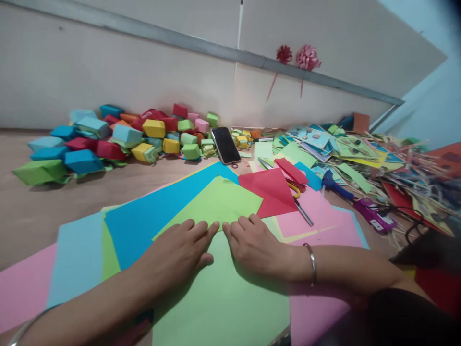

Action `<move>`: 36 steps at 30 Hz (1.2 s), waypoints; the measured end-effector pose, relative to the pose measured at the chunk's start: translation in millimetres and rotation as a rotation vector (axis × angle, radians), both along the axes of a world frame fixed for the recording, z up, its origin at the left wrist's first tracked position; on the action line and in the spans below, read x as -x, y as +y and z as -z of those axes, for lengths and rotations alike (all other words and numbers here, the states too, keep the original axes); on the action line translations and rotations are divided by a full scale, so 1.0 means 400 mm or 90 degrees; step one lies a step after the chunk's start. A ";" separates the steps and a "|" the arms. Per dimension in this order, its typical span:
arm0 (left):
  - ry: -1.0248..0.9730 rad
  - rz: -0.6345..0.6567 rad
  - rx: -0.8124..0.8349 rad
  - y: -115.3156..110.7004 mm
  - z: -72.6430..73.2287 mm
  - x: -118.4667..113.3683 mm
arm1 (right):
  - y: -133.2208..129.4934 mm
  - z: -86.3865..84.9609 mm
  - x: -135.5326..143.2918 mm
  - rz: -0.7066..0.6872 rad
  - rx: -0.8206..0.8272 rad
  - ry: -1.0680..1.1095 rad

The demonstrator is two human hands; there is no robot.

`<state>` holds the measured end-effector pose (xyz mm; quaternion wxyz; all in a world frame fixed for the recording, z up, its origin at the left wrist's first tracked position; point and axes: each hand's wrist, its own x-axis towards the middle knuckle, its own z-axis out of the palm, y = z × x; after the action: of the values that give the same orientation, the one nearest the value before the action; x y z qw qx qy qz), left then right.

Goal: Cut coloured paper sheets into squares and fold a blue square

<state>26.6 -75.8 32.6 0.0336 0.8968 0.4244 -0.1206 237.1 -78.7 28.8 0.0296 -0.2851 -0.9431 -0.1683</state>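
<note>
A lime green sheet of paper (219, 199), its visible part coming to a point at the top, lies before me. My left hand (182, 252) rests at its lower edge with fingers bent, the index fingertip pressed on the paper. From the other side my right hand (254, 247), curled, grips the same edge, its fingertips almost meeting those of the left. Underneath spreads a large pale green sheet (223, 302). A blue sheet (133, 226) shows to the left, and a red paper piece (266, 192) touches the right side. Part of the lower edge is hidden by my fingers.
Folded paper blocks (90, 127) pile up at the back left, beside a phone (225, 144). Yellow-handled scissors (296, 190), a blue glue gun (336, 186) and a purple power strip (374, 215) lie right. Cards and sticks (345, 146) heap behind; pink sheets (324, 307) spread in front.
</note>
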 end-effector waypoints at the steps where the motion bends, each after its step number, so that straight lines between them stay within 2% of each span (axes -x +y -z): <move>1: -0.006 0.005 -0.002 0.002 0.004 0.002 | -0.005 -0.008 0.003 0.020 0.033 -0.030; 5: -0.025 0.002 0.003 0.014 0.015 0.010 | -0.014 -0.039 0.007 0.088 0.128 -0.131; 11: 0.008 0.009 0.031 0.021 0.003 0.009 | -0.010 -0.067 -0.016 0.230 0.234 -0.206; 14: -0.007 0.011 0.023 0.020 0.003 0.009 | -0.016 -0.073 -0.031 0.287 0.193 -0.203; 18: -0.055 0.028 -0.011 0.021 0.015 0.017 | -0.024 -0.070 -0.023 0.182 0.038 -0.140; 20: -0.071 0.034 -0.024 0.021 0.020 0.023 | -0.015 -0.068 -0.015 0.152 0.064 -0.153; 22: -0.082 0.043 -0.041 0.020 0.024 0.027 | -0.003 -0.068 -0.015 0.165 0.126 -0.188; 24: -0.115 0.048 -0.074 0.018 0.030 0.030 | 0.006 -0.068 -0.022 0.185 0.141 -0.196; 27: -0.202 0.044 -0.142 0.017 0.041 0.030 | 0.008 -0.060 -0.038 0.184 0.035 -0.126; 31: -0.290 0.050 -0.194 0.026 0.055 0.031 | 0.023 -0.028 -0.048 0.069 -0.144 0.001; 33: -0.307 0.052 -0.198 0.031 0.058 0.032 | 0.038 -0.011 -0.048 0.007 -0.155 0.006; 36: -0.292 0.014 -0.200 0.033 0.057 0.030 | 0.054 0.008 -0.046 -0.023 -0.147 -0.014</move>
<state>14.8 -62.5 9.7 -0.0122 0.8993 0.4098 0.1523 255.3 -57.2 25.5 0.0546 -0.2610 -0.9228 -0.2781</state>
